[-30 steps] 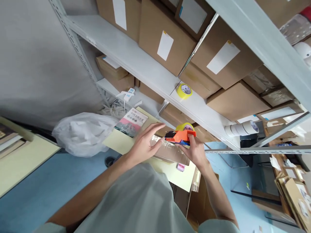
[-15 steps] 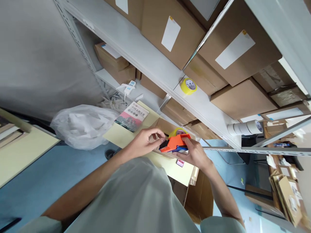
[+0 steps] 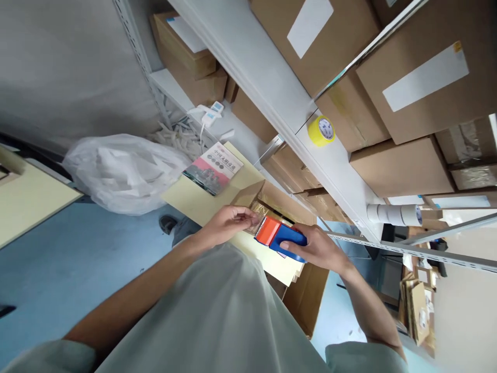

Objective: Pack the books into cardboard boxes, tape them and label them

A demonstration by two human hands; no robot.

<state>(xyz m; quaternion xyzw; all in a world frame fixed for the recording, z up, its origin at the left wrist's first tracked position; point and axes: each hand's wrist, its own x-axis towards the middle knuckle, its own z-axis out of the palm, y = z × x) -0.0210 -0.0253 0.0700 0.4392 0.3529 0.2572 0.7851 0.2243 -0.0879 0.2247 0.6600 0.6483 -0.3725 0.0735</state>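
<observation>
Head view, nearest first: a pale shirt [image 3: 217, 316] fills the frame at 6 o'clock, with both bare forearms reaching up from it.

The right hand [image 3: 318, 248], just right of centre at 4 o'clock, is clenched around the blue handle of a dispenser [image 3: 277, 235]. The dispenser's orange head points toward 10 o'clock and lies on top of a box [image 3: 272, 199].

The left hand [image 3: 227, 223] sits at the centre, at 9 o'clock from the dispenser and close to its head. Its fingers are curled down onto the near edge of the box, but whether they pinch anything I cannot tell.

The box stands open-flapped on a pale yellow table [image 3: 194, 199]. At 11 o'clock from the left hand a book [image 3: 213, 168] lies flat on the same table. Farther out at 9 o'clock a white plastic bag [image 3: 124, 171] bulges beside the table.

Beyond the box, a grey shelf [image 3: 264, 77] runs from 12 down toward 3 o'clock. A yellow roll [image 3: 321, 130] stands on it at 1 o'clock, and white rolls [image 3: 394, 213] lie at 3 o'clock. Brown cartons [image 3: 407, 93] with white labels are stacked on the shelf at 2 o'clock.
</observation>
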